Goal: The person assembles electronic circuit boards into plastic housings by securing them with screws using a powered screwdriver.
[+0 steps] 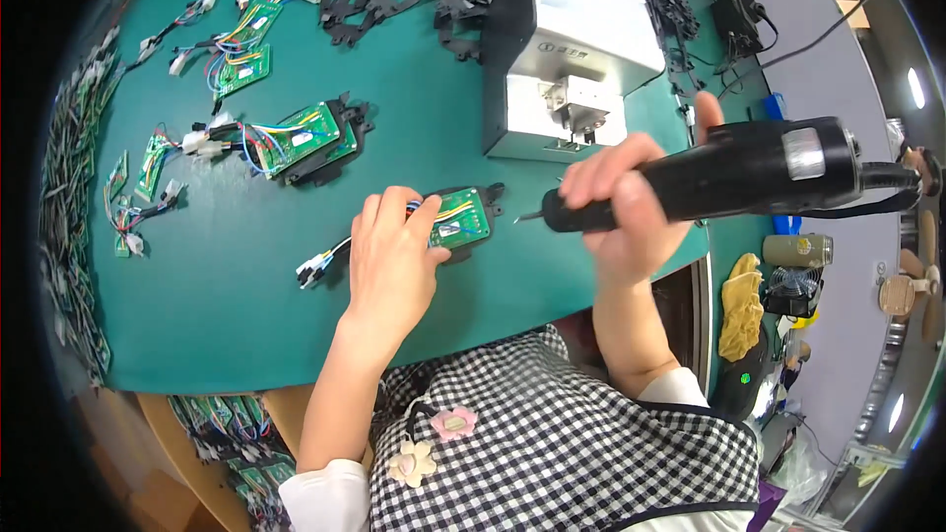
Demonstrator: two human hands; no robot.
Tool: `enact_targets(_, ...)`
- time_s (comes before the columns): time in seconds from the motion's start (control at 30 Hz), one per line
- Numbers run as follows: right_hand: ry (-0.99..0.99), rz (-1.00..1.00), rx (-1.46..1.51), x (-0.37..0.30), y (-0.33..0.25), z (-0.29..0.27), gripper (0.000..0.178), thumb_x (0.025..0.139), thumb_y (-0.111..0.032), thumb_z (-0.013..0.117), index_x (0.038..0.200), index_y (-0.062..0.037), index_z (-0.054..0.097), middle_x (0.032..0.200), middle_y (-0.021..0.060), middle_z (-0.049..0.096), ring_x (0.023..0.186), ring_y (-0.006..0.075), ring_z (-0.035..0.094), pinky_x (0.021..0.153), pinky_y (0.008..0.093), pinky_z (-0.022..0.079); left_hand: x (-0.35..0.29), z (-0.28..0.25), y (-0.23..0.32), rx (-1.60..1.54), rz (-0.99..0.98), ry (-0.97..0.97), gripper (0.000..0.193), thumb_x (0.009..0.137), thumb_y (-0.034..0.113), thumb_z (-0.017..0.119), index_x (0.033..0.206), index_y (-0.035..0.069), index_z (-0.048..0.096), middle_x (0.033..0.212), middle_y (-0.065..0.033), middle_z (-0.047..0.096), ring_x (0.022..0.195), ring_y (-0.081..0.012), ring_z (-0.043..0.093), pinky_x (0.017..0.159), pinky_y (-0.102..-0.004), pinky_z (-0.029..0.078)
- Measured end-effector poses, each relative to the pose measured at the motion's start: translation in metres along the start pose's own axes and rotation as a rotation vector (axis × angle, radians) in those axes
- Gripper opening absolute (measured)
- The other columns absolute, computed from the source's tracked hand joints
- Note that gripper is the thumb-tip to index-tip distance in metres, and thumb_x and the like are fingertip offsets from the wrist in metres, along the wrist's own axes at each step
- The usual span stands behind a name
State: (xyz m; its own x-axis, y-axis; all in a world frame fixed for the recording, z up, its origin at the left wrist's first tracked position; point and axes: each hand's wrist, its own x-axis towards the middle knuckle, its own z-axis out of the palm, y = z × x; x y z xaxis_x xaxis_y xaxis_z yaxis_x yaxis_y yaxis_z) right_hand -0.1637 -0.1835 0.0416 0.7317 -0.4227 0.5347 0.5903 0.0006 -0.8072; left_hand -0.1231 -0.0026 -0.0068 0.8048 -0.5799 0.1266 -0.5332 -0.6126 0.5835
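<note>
Green rectangular circuit board (465, 216), gripped by left hand (394, 251), lies left of right hand (631, 212) clasping black cylindrical screwdriver (744, 172).

Illumination bright, even across the flat green tabletop (522, 281). Elongated white lights (915, 89) glow near the right rim. Pale glare noted atop the boxy white metal machine (591, 15). Soft shadow lies beside the bare left hand (394, 251); the bare right hand (636, 222) shows motion blur. Fisheye distortion bends the tabletop's edges; corners fall to black.
</note>
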Motion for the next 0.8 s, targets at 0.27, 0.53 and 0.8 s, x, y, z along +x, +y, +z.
enact_targets(0.27, -0.079, 0.182, -0.011, -0.016, 0.022, 0.014, 0.081, 0.078, -0.007, 0.058, 0.136, -0.008, 0.002, 0.063, 0.0097, 0.05, 0.053, 0.019, 0.051, 0.055, 0.0342, 0.048, -0.001, -0.002, 0.003, -0.033, -0.03, -0.017, 0.049, 0.055, 0.0, 0.073, 0.102, 0.0, 0.059, 0.097, -0.0105, 0.052, 0.087, -0.0276, 0.049, 0.076, -0.0369, 0.04)
enact_targets(0.53, -0.431, 0.287, 0.134, -0.024, 0.039, 0.003, 0.069, 0.074, -0.001, 0.06, 0.128, -0.0065, 0.018, 0.065, 0.0099, 0.052, 0.056, 0.0198, 0.054, 0.054, 0.0304, 0.046, -0.002, 0.004, 0.006, -0.045, -0.054, 0.005, 0.048, 0.056, 0.001, 0.073, 0.102, 0.0, 0.059, 0.095, -0.01, 0.052, 0.085, -0.0274, 0.049, 0.074, -0.0369, 0.04)
enact_targets(0.8, -0.115, -0.154, 0.171, 0.025, -0.009, -0.023, 0.071, 0.079, -0.004, 0.05, 0.137, -0.0138, 0.009, 0.068, 0.009, 0.05, 0.054, 0.0192, 0.053, 0.054, 0.0357, 0.047, -0.001, 0.001, 0.006, -0.022, -0.03, -0.019, 0.048, 0.057, 0.002, 0.073, 0.103, 0.0, 0.06, 0.097, -0.0095, 0.052, 0.086, -0.0277, 0.048, 0.076, -0.0371, 0.04)
